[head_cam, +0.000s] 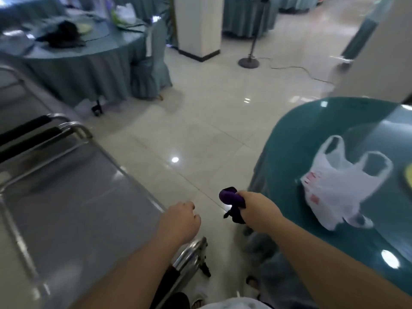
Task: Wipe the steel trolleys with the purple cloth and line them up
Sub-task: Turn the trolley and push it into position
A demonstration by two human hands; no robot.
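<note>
Cloth first: purple cloth [231, 200] bunched in right hand [256, 208], fingers curled round it, held over the floor between trolley and green table [312, 134]. Left hand [180, 221] loosely curled, gripping nothing, hovering at the near trolley [73, 197] rim. Better to shake the cloth flat, steady the rail with the left, then wipe the steel top in long overlapping strokes toward the far end. Beyond, second trolley [33, 128] handles nested close; farther off, plastic bag [341, 186] on the table.
</note>
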